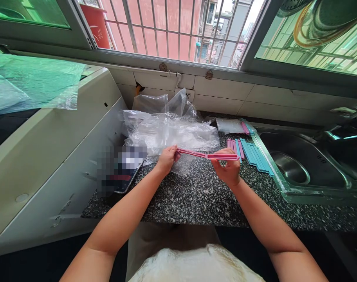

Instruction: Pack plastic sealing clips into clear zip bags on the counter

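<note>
A pink bag sealing clip (206,155) is stretched between my two hands above the speckled counter, unfolded at its middle hinge. My left hand (167,159) pinches its left end. The fingers of my right hand (229,169) are closed round the right half. Just beyond my hands lies a loose heap of clear plastic bags (166,129). To the right of my right hand, pink clips (231,145) and blue clips (256,156) lie side by side in a row. Behind them rests a clear packet (229,125) with more pink and blue clips at its end.
A phone or tablet (130,172), partly blurred out, lies at the left on the counter (196,203). A white appliance (58,156) borders the left side. The metal sink (302,160) is on the right. A wall socket (188,95) sits below the barred window.
</note>
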### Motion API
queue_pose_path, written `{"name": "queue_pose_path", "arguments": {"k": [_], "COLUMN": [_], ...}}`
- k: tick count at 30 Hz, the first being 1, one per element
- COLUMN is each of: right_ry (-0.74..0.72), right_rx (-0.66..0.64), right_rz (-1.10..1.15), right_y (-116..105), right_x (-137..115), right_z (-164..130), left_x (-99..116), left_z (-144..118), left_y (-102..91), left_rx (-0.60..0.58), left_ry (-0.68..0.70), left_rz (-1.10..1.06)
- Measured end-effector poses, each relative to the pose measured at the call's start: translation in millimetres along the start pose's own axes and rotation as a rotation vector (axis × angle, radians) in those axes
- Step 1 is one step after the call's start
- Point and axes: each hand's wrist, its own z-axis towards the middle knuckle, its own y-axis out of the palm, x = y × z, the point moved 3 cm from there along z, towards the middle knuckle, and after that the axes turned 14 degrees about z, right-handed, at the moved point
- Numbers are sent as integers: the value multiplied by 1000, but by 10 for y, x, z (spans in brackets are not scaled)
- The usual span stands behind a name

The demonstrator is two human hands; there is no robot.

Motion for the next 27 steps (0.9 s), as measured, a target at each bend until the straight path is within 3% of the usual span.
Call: {"name": "queue_pose_path", "arguments": {"k": [20,27], "right_ry": [113,83], "right_rx": [-168,-156], "right_rz": [-92,-84], "right_y": [133,117], "right_x": [80,121], "right_z": [-50,-68], "left_x": [-1,68], "left_z": [-6,-39], "left_y": [1,2], "left_rx": [-31,-184], "left_ry": [1,31], "left_rz": [42,16]}}
